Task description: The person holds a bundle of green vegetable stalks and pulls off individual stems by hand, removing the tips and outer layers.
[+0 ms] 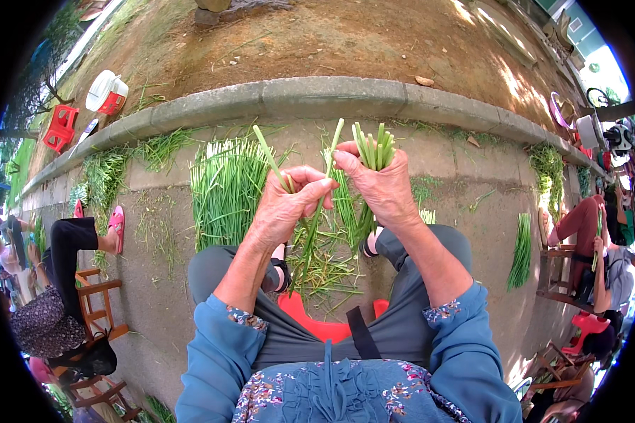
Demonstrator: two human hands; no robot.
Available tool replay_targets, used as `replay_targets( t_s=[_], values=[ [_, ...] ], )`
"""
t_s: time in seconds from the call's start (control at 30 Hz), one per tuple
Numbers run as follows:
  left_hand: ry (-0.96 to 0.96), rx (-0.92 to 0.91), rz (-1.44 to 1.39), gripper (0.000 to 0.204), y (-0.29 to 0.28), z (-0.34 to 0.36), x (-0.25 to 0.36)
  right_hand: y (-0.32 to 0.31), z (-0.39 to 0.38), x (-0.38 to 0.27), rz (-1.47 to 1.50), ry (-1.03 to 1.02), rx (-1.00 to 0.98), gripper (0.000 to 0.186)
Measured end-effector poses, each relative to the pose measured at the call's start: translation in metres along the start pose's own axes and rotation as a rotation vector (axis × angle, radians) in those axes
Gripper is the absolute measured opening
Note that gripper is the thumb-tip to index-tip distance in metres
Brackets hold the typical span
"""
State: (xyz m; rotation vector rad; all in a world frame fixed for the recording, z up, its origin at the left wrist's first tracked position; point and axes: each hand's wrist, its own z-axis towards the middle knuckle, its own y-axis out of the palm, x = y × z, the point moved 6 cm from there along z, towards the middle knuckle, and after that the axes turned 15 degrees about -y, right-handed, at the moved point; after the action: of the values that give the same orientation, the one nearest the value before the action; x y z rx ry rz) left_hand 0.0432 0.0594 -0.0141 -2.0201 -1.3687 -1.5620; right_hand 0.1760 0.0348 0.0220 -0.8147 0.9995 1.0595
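Observation:
My left hand (300, 194) is closed on a few long green stalks (265, 148) at the centre of the head view, its fingertips pinching near my right hand. My right hand (381, 187) grips an upright bunch of cut green stalks (376, 144), with its thumb and fingertips against a single stalk between the hands. On the paving below lie a thick pile of long stalks (222, 190) at left, a smaller row (344, 211) in the middle, and loose trimmings (328, 275) between my feet.
I sit on a red stool (307, 317). A curb (331, 99) crosses ahead. Co-workers sit at left (74, 247) and right (587, 240). A red stool (62, 127), a white-and-red bucket (108, 92) and more green bundles (521, 250) lie around.

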Motion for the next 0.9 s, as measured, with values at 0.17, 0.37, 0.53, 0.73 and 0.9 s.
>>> replay_targets(
  t_s=[0.17, 0.37, 0.53, 0.73, 0.9],
  values=[
    [-0.003, 0.009, 0.011, 0.013, -0.001, 0.0, 0.0, -0.002, 0.001, 0.0, -0.031, -0.019, -0.015, 0.014],
    [-0.009, 0.025, 0.036, 0.013, -0.001, -0.001, 0.001, -0.011, 0.003, 0.006, 0.1, 0.051, 0.11, 0.012],
    [0.007, 0.042, 0.062, 0.014, -0.001, -0.001, 0.004, -0.016, 0.003, 0.009, 0.202, 0.12, 0.175, 0.011],
    [-0.008, 0.049, 0.051, 0.016, -0.002, -0.002, 0.003, -0.022, 0.003, 0.01, 0.225, 0.139, 0.238, 0.012],
    [0.011, 0.055, 0.059, 0.018, -0.004, 0.0, 0.001, -0.025, 0.003, 0.01, 0.277, 0.183, 0.251, 0.012]
  ],
)
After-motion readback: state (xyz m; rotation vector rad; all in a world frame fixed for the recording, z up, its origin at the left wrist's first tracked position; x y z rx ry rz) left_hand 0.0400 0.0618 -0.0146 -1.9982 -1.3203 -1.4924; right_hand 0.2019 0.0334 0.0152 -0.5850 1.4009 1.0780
